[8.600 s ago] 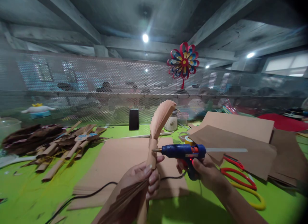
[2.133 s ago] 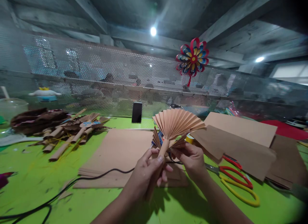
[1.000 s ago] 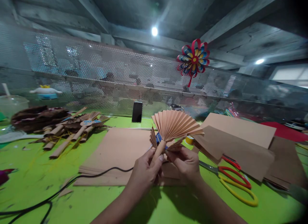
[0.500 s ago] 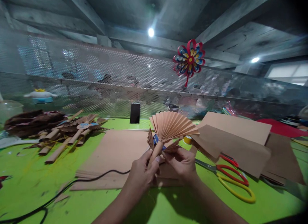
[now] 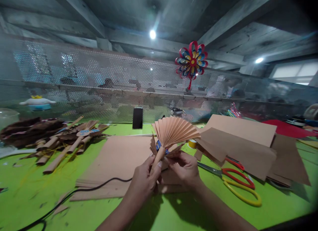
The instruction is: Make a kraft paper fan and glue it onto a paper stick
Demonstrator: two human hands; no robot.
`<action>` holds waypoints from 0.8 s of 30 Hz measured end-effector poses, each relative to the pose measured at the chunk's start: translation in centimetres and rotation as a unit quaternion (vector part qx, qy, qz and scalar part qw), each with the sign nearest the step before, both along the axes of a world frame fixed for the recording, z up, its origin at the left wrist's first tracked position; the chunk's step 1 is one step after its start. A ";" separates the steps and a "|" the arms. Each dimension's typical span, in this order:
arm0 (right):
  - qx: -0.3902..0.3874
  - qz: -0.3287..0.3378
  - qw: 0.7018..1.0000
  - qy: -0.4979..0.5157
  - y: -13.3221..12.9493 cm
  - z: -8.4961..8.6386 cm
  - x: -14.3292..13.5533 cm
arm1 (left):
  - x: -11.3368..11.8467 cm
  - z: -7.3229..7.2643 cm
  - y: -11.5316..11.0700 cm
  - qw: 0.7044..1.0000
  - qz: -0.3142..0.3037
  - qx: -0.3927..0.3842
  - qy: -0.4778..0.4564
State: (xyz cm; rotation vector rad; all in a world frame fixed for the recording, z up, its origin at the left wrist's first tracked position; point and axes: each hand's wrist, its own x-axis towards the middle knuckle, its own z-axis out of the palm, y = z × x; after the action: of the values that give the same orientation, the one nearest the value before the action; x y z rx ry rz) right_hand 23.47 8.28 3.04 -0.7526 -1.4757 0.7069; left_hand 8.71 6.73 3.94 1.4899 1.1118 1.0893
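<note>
A pleated brown paper fan (image 5: 176, 133) with a rolled paper handle stands tilted in front of me, its large fold spread toward the upper right. My left hand (image 5: 145, 176) is closed around the handle. At the fan's lower right, my right hand (image 5: 185, 169) pinches the base of a smaller pleated piece. A bit of blue shows among the folds near the top of the handle. Beneath both hands lies a stack of brown paper sheets (image 5: 106, 161). Scissors (image 5: 238, 178) with red and yellow handles lie just right of my right hand.
Several paper pieces with rolled handles (image 5: 72, 141) lie at the left on the green table (image 5: 94, 216). A black cable (image 5: 99, 184) crosses the paper stack. More brown sheets (image 5: 238, 148) are at the right. A phone (image 5: 137, 118) stands before a perforated metal screen (image 5: 111, 72).
The whole view has shifted slightly, so the fan and both hands sit a little further left and lower. Both hands keep the same hold.
</note>
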 end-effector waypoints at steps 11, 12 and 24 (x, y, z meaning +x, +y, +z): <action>-0.032 0.096 0.993 0.068 -0.9 1.1 0.1 | -1.0 -0.6 0.7 0.993 0.015 0.076 0.088; -0.034 0.099 0.992 0.072 -1.0 1.1 0.1 | -1.0 -0.5 0.6 0.991 0.024 0.088 0.096; -0.048 -0.018 0.990 0.133 -1.3 0.7 -0.8 | -0.9 -0.3 0.2 0.961 0.074 0.154 0.217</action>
State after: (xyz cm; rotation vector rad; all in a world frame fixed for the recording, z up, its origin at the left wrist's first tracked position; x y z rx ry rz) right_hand 22.69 7.01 3.72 -0.7256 -1.1907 0.8210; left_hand 7.78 6.89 3.61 1.9839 1.4197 1.1029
